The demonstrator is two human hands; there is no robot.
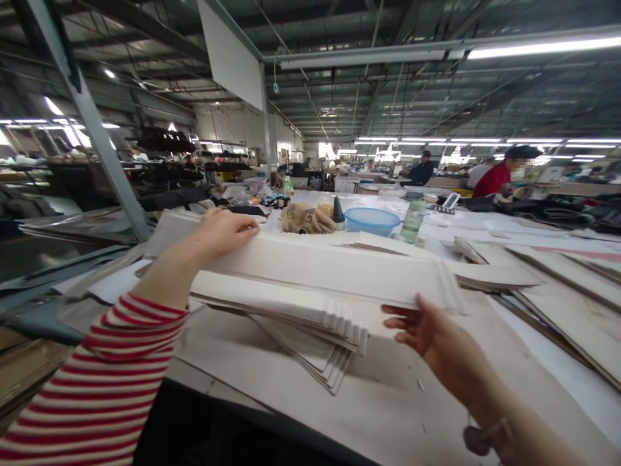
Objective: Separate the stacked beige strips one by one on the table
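A fanned stack of long pale cardboard sheets is lifted on edge over the worktable. My left hand, in a red-and-white striped sleeve, is curled over the stack's top left end. My right hand grips the lower right end, thumb on the near face and fingers underneath. More fanned cardboard sheets lie flat beneath the lifted stack.
A blue plastic bowl, a dark-tipped glue bottle, a green bottle and work gloves stand beyond the stack. Further cardboard strips lie to the right. A grey steel post slants at left. People work at far tables.
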